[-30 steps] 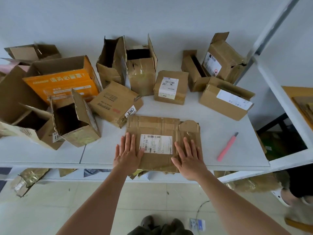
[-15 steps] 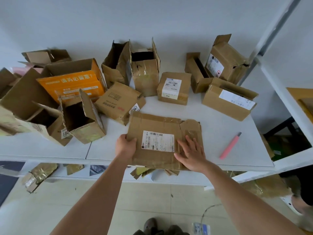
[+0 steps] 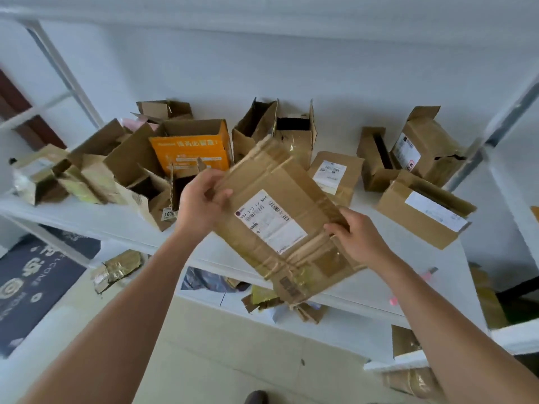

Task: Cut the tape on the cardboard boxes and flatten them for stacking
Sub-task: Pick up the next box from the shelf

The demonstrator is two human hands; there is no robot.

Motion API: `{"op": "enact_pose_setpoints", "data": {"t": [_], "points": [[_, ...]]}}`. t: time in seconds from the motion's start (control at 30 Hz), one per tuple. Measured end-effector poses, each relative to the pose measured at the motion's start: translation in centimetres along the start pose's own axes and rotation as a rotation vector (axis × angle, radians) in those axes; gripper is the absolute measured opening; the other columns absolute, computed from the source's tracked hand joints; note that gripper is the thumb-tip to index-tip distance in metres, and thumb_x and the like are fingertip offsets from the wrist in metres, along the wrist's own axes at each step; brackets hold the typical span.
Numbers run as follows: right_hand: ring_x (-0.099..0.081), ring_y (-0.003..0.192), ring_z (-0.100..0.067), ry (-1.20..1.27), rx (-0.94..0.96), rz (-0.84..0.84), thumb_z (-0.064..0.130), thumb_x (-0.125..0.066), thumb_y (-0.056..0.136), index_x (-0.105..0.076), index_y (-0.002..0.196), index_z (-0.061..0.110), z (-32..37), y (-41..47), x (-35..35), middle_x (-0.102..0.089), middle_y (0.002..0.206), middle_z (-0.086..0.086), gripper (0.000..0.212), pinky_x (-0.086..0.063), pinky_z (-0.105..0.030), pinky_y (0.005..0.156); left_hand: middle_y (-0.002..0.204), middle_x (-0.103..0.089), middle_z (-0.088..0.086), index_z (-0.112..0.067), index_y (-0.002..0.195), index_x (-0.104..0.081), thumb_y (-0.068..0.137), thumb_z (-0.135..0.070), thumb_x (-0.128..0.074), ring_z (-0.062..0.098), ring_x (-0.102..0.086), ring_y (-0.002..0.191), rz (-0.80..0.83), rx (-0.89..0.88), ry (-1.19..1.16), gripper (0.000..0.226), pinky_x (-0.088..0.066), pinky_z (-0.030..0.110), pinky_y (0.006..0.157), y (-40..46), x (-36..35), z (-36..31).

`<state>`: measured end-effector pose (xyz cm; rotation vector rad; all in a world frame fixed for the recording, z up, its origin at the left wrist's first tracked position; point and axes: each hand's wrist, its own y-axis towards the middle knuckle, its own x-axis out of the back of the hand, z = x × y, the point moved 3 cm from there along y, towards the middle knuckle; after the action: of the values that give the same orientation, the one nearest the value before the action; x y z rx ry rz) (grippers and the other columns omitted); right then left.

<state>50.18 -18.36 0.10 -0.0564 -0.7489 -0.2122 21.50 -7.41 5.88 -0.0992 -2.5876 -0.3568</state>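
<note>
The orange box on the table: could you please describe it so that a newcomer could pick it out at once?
Start at the white table along the wall and look to its left half, where opened cardboard boxes crowd together. Among them, near the back, stands the orange box, open at the top. It alone has a bright orange front with white lettering; every neighbour is plain brown.

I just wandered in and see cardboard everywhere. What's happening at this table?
A person is breaking down used shipping boxes. Both hands, the left hand and the right hand, grip a flattened cardboard box with a shipping label, held tilted above the white table. Behind it, boxes not yet flattened wait, among them an open orange box. A pink utility knife lies on the table to the right.
</note>
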Motion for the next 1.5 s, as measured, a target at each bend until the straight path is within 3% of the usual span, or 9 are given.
{"op": "enact_pose_setpoints", "data": {"t": [0.13, 0.23, 0.3, 0.53, 0.8, 1.03, 1.27, 1.37, 1.5], "points": [[-0.058, 0.078, 0.003, 0.193, 0.042, -0.142, 0.024, -0.058, 0.098, -0.058, 0.099, 0.012, 4.9, 1.5, -3.0, -0.062, 0.089, 0.008, 0.012, -0.048, -0.017, 0.07, 0.138, -0.04, 0.005, -0.015, 0.142, -0.035, 0.085, -0.037, -0.074, 0.023, -0.039, 0.13, -0.271, 0.214, 0.093, 0.073, -0.042, 0.042, 0.107, -1.4, 5.5, 2.8], [-0.055, 0.077, 0.002, 0.267, 0.051, -0.21, 0.02, -0.057, 0.098, -0.054, 0.098, 0.011, 9.1, 2.3, -6.2, -0.061, 0.089, 0.002, 0.009, -0.042, -0.004, 0.061, 0.125, -0.05, -0.01, -0.02, 0.135, -0.039, 0.079, -0.058, -0.068, 0.016, -0.049, 0.119, -0.119, 0.425, -0.189, 0.074, -0.048, 0.02, 0.09, -3.9, 7.4, 5.3], [-0.056, 0.077, -0.005, 0.308, 0.046, -0.23, 0.018, -0.055, 0.099, -0.053, 0.099, 0.011, 11.9, 2.7, -8.8, -0.061, 0.091, -0.002, 0.007, -0.04, -0.007, 0.058, 0.116, -0.062, -0.008, -0.022, 0.125, -0.052, 0.069, -0.07, -0.063, 0.015, -0.06, 0.108, 0.053, 0.54, -0.33, 0.075, -0.051, 0.028, 0.088, -5.3, 8.3, 6.5], [-0.048, 0.071, -0.001, 0.33, 0.049, -0.258, 0.015, -0.053, 0.1, -0.049, 0.102, 0.015, 21.4, 4.4, -18.2, -0.055, 0.09, 0.006, 0.005, -0.036, -0.001, 0.055, 0.1, -0.073, 0.007, -0.019, 0.118, -0.058, 0.093, -0.016, -0.066, 0.018, -0.072, 0.084, -0.061, 0.504, -0.487, 0.027, -0.059, 0.031, 0.065, -5.0, 17.1, 12.1], [-0.051, 0.083, -0.015, 0.324, -0.01, -0.184, 0.019, -0.053, 0.1, -0.052, 0.103, 0.007, 33.8, 6.5, -33.1, -0.056, 0.093, 0.001, 0.012, -0.037, -0.019, 0.065, 0.094, -0.077, 0.003, -0.022, 0.108, -0.068, 0.087, -0.02, -0.072, 0.022, -0.075, 0.081, -0.147, 0.57, -0.55, 0.021, -0.059, 0.035, 0.059, -3.5, 33.3, 22.4], [-0.051, 0.073, -0.009, 0.337, -0.002, -0.111, 0.028, -0.056, 0.099, -0.049, 0.093, 0.011, 40.0, 8.5, -40.2, -0.056, 0.087, 0.001, 0.02, -0.038, -0.011, 0.057, 0.104, -0.075, 0.007, -0.024, 0.122, -0.062, 0.092, -0.003, -0.063, 0.025, -0.074, 0.086, -0.025, 0.668, -0.721, 0.036, -0.06, 0.038, 0.064, -1.5, 40.1, 30.5], [-0.049, 0.125, -0.021, 0.34, 0.013, 0.192, 0.028, -0.052, 0.101, -0.038, 0.132, 0.009, 43.8, 13.9, -46.0, -0.049, 0.135, -0.008, 0.039, -0.042, -0.032, 0.099, 0.1, -0.075, 0.01, -0.016, 0.108, -0.067, 0.089, -0.004, -0.068, 0.026, -0.073, 0.083, -0.283, 0.716, -0.62, 0.023, -0.061, 0.041, 0.069, 3.6, 43.4, 34.9], [-0.047, 0.123, -0.02, 0.308, 0.0, 0.223, 0.026, -0.051, 0.102, -0.032, 0.143, 0.006, 45.3, 16.9, -48.5, -0.044, 0.144, -0.012, 0.05, -0.039, -0.025, 0.085, 0.088, -0.073, 0.003, -0.018, 0.1, -0.068, 0.088, -0.008, -0.072, 0.012, -0.071, 0.06, -0.403, 0.703, -0.486, 0.016, -0.056, 0.026, 0.049, 6.2, 45.2, 36.0], [-0.045, 0.129, -0.021, 0.296, -0.066, 0.293, 0.03, -0.051, 0.101, -0.026, 0.151, 0.012, 46.2, 20.6, -51.5, -0.042, 0.149, -0.006, 0.058, -0.032, -0.022, 0.082, 0.089, -0.07, 0.0, -0.017, 0.105, -0.067, 0.09, -0.011, -0.07, 0.014, -0.069, 0.069, -0.453, 0.64, -0.272, 0.016, -0.053, 0.024, 0.048, 10.1, 47.0, 37.1]]}}
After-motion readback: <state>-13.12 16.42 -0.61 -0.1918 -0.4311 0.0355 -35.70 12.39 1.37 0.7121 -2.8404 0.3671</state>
